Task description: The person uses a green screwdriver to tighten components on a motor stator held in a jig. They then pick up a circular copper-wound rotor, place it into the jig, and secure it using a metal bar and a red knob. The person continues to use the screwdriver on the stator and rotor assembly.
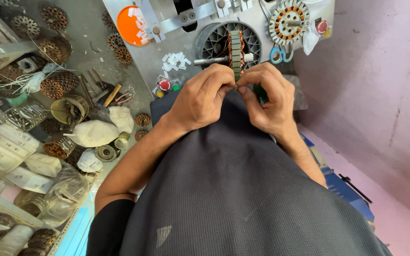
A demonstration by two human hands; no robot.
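Observation:
A ring-shaped motor stator (236, 50) with a green-grey laminated edge and copper windings sits edge-on on a metal shaft (209, 60) of a grey winding machine. My left hand (201, 97) and my right hand (267, 97) meet just below the stator's lower edge, fingertips pinched together against it. What lies between the fingertips is too small to make out. A dark round fixture (214, 40) stands behind the stator.
A second wound stator (289, 21), blue-handled scissors (277, 54), an orange disc (131, 26) and small white paper slips (176, 61) lie on the machine. The bench at left holds several copper-wound cores (59, 84), white bags (96, 133) and tools. A pink wall is at right.

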